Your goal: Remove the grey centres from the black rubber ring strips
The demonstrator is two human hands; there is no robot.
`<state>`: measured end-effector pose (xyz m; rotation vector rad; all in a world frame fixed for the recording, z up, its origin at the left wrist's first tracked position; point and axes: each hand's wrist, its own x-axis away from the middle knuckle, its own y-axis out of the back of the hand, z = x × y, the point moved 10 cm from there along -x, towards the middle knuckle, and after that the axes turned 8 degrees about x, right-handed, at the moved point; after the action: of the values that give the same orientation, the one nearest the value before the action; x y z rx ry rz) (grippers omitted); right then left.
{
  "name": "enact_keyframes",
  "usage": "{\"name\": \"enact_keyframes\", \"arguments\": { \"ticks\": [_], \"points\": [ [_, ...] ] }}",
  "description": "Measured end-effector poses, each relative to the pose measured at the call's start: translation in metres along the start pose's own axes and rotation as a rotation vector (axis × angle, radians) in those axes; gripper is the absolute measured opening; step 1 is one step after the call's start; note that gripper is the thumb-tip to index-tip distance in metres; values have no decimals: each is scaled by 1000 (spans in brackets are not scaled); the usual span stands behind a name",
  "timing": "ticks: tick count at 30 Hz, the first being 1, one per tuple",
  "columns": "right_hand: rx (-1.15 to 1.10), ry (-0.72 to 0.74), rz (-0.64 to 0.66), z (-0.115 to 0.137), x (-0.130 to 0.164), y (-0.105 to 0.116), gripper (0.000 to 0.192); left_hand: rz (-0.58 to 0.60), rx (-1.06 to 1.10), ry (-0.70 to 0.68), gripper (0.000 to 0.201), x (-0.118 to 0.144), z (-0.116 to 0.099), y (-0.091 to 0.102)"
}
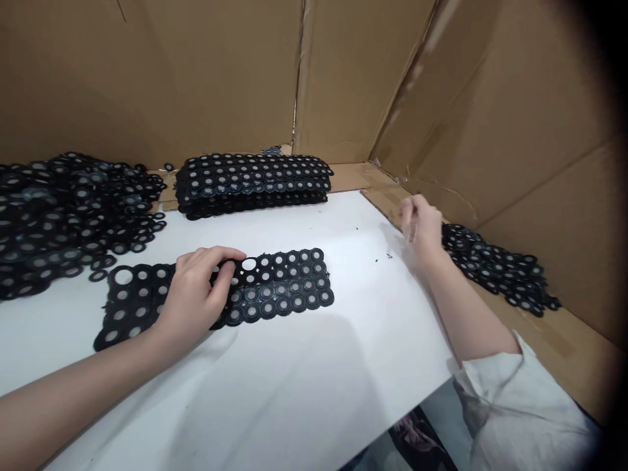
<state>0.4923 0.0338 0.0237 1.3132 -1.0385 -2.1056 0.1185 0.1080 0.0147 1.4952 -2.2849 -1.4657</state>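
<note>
A flat black sheet of joined rubber-looking rings (267, 307) lies on the white tabletop, with pale centres in most rings and see-through holes at the top left corner and near my fingertips. Across its middle rests my left hand (196, 288), index finger along the far edge and thumb bent onto the rings, holding the sheet and hiding part of it. My right hand (420, 226) is raised over the table's right edge, its fingers curled together and somewhat blurred; whatever is in them does not show. Just beyond that wrist lies a heap of black ring pieces (495, 265).
At the back stands a stack of similar black sheets (255, 176). A large pile of loose black rings (63, 216) spreads along the left. Cardboard walls (196, 78) enclose the back and right. Small black scraps (389, 256) dot the white tabletop (294, 386).
</note>
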Motion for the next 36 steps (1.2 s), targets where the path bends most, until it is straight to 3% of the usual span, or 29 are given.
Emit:
{"name": "enact_keyframes", "arguments": {
  "ticks": [4, 7, 9, 12, 16, 19, 24, 29, 36],
  "points": [
    [-128, 113, 125, 69, 21, -19, 27, -28, 4, -10, 18, 1, -2, 3],
    [-468, 221, 371, 125, 49, -38, 28, -55, -7, -24, 18, 3, -5, 6],
    [-600, 243, 468, 150, 66, -41, 28, -78, -13, -33, 18, 4, -7, 9],
    [-619, 291, 520, 168, 79, -41, 22, -92, -3, -7, 18, 6, -5, 10],
    [-554, 323, 465, 160, 72, -40, 17, -41, 86, 115, 30, 4, 9, 2],
    [-474, 301, 389, 142, 59, -39, 15, 26, 79, 127, 39, -1, 17, -6],
    [-344, 248, 266, 112, 41, -34, 14, 121, -72, 174, 36, -7, 35, -16],
    [-256, 220, 193, 93, 29, -30, 13, 172, -43, 155, 35, -6, 39, -25],
    [-157, 149, 179, 73, 24, -34, 14, 135, -77, 142, 25, -5, 43, -21]
  ]
}}
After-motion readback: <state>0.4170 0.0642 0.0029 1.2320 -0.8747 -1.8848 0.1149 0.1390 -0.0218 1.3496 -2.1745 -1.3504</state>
